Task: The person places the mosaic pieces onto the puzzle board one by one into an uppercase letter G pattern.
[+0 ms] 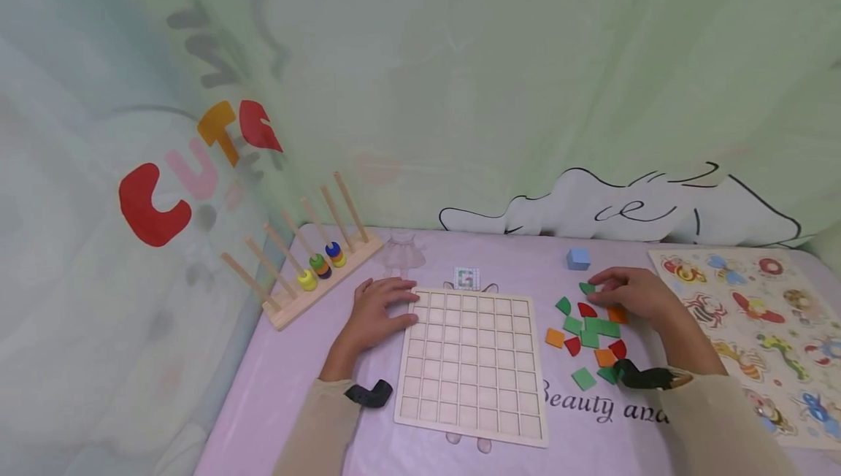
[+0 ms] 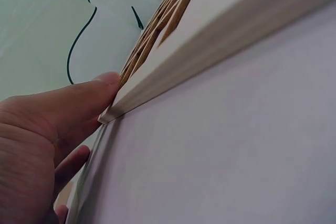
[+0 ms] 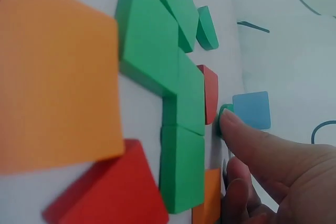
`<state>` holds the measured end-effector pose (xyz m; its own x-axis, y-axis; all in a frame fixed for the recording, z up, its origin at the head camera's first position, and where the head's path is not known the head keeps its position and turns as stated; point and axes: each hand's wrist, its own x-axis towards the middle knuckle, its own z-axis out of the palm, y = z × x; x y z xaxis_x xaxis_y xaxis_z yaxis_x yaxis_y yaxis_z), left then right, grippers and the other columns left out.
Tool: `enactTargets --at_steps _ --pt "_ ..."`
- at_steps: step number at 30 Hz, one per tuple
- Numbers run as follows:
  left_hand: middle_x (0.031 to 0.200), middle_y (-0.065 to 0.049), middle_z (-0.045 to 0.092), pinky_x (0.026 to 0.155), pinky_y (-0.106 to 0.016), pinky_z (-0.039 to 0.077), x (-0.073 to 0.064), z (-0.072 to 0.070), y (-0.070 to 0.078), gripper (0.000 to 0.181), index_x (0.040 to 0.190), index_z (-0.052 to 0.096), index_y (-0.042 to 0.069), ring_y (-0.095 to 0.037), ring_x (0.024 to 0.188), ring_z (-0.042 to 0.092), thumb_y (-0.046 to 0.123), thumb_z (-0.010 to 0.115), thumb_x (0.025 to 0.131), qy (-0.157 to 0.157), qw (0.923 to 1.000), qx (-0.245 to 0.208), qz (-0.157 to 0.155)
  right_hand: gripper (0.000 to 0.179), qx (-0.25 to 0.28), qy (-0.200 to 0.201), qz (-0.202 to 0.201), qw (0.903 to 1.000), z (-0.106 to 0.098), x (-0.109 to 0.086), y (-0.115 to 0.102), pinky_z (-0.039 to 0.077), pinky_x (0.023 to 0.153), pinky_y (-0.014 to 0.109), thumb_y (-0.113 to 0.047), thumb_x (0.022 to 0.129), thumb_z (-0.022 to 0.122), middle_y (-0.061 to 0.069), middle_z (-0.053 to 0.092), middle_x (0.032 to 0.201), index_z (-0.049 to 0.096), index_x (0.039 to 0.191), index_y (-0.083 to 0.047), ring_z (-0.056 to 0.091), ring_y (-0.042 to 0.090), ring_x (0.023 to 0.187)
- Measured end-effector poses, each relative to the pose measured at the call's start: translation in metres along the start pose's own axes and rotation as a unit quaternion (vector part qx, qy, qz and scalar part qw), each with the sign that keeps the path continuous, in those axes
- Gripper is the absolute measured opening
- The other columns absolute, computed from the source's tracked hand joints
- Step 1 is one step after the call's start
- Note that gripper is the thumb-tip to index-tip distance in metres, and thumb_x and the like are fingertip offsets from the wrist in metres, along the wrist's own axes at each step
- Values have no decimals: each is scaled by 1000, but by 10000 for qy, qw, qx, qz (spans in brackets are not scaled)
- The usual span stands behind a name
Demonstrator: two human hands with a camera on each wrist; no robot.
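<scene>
1. Presently, your left hand (image 1: 377, 312) lies with its fingers relaxed, touching the gridded board (image 1: 469, 371) near its far left corner; the thumb tip rests on the rim.
2. Your right hand (image 1: 636, 293) pinches a green quarter-round piece (image 1: 585, 288) at the far side of the scattered pieces (its lower fingers are partly hidden), just above an orange square (image 1: 617, 315).
3. You have the gridded board flat on the table (image 1: 263, 421), between your two hands.
4. Just right of it lie loose green squares (image 1: 583, 378), more orange squares and red quarter-rounds (image 1: 573, 346).
5. Beyond your right hand sits a blue block (image 1: 578, 258); the insect board (image 1: 755, 334) lies to the right.
6. To your left stands the peg rack (image 1: 351, 260), with coloured rings (image 1: 306, 280) on some pegs.
</scene>
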<state>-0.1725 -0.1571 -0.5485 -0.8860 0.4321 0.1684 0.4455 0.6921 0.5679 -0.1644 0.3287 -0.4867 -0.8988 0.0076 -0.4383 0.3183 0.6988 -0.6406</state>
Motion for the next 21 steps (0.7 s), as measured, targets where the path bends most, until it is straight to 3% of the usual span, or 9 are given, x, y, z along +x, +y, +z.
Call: enactTargets --at_steps 15,21 --pt "143 10 63 121 -59 15 0 -2 3 35 118 77 27 -20 142 48 44 79 87 -60 10000 -15 -75 53 138 -88 240 9996 -3 5 4 48 82 37 -32 86 81 15 61 106 63 127 -4 49 35 109" --pt "143 10 62 121 -58 14 0 -2 3 35 118 76 27 -19 143 47 44 79 87 -102 9999 4 -119 47 162 -107 185 9996 -3 3 2 47 79 36 -32 89 78 12 61 102 60 121 -2 50 33 108"
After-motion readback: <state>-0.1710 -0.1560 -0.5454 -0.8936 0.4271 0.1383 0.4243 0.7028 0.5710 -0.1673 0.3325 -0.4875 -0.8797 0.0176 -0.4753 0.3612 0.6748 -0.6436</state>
